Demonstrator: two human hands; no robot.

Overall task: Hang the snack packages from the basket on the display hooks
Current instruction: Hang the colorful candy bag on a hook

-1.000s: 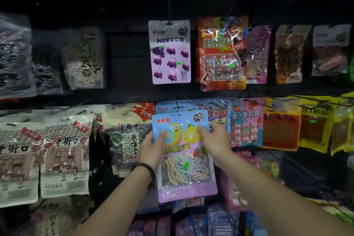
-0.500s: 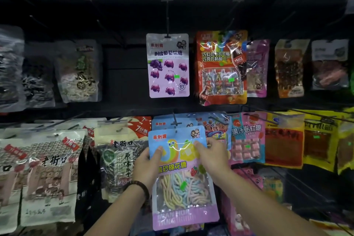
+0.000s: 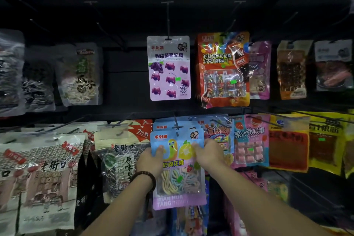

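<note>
Your left grip [image 3: 150, 161]: fingers hidden behind pouch [image 3: 177, 184], thumb alone shows. Your right grip [image 3: 209, 154]: fingertips at pouch's right edge, can't tell how they lie. Pouch hole against hook [image 3: 177, 127]: too small, can't tell if threaded. Blue packs [image 3: 164, 126] behind pouch: only top strips show. Both your forearms [image 3: 268, 203] cut by bottom edge. Clear bag [image 3: 9, 71] cut by left edge, yellow pack [image 3: 349, 145] by right edge. Far-right bags [image 3: 333, 65] dim, blurred; print unreadable. Stock [image 3: 189, 220] under pouch dark, unreadable.
</note>
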